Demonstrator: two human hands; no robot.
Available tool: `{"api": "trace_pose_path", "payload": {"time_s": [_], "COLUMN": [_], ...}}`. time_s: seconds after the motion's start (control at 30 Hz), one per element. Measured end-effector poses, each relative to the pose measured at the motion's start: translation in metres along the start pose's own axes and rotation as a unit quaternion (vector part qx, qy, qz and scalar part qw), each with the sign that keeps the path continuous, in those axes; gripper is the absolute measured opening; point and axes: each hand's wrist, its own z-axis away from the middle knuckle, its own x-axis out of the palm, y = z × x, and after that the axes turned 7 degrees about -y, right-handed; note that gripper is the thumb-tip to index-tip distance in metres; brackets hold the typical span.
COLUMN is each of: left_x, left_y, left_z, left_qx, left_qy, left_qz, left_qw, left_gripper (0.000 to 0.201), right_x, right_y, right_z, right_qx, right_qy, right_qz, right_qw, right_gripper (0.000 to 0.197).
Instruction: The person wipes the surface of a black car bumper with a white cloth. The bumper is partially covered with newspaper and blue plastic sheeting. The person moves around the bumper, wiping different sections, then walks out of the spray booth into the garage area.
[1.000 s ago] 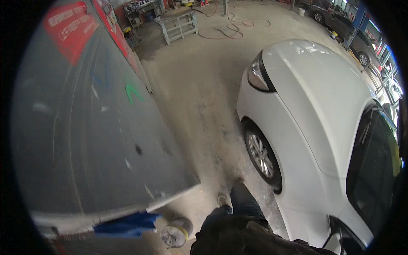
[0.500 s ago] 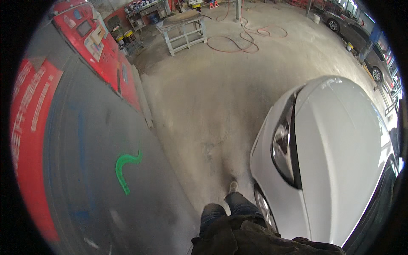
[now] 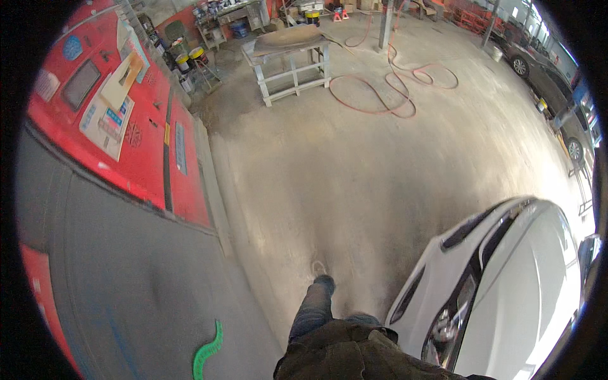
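Observation:
Neither of my hands shows in the head view; only my dark jacket [image 3: 354,354] and one jeans leg [image 3: 311,310] stretched forward come in at the lower edge. To my right stands a white car [image 3: 513,297], its headlight [image 3: 446,323] and front bumper close by my side. On my left rises a grey wall panel [image 3: 145,285] with a curved green mark [image 3: 206,351] on it. Farther along, that wall turns into a red cabinet-like front [image 3: 149,120] with papers [image 3: 114,114] stuck on it.
A worn white work stand [image 3: 291,73] with a brown curved panel [image 3: 289,38] on top stands ahead. Beside it a red hose [image 3: 373,111] loops over the concrete floor [image 3: 316,164] near a grey post [image 3: 385,28]. Paint cans [image 3: 190,58] sit at far left; a dark car [image 3: 548,82] is at far right.
I have walked forward: the white car and the green mark have slid down and back, while the work stand, hose and red front have come nearer. My other leg now leads.

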Motion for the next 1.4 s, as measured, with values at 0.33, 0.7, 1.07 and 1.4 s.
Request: {"api": "trace_pose_path", "payload": {"time_s": [0.33, 0.7, 1.07, 1.4], "left_x": [-0.184, -0.272, -0.375, -0.643], "left_y": [0.381, 0.474, 0.535, 0.664], "left_z": [-0.230, -0.352, -0.453, -0.608], "left_qx": [0.148, -0.029, -0.118, -0.032], "left_qy": [0.008, 0.096, 0.153, 0.150], "left_qz": [0.004, 0.122, 0.261, 0.223], "left_qw": [0.989, 0.987, 0.946, 0.963], "left_gripper": [0.038, 0.036, 0.034, 0.032], "right_x": [-0.070, -0.167, -0.128, -0.103], "right_y": [-0.272, -0.634, -0.949, -1.091], "right_z": [-0.170, -0.418, -0.594, -0.659], "right_qx": [0.038, 0.017, -0.046, 0.052], "right_qy": [-0.005, -0.073, -0.116, -0.111], "right_qz": [-0.018, 0.127, 0.220, 0.266], "right_qw": [0.999, 0.989, 0.968, 0.956], "right_gripper": [0.042, 0.043, 0.044, 0.045]}}
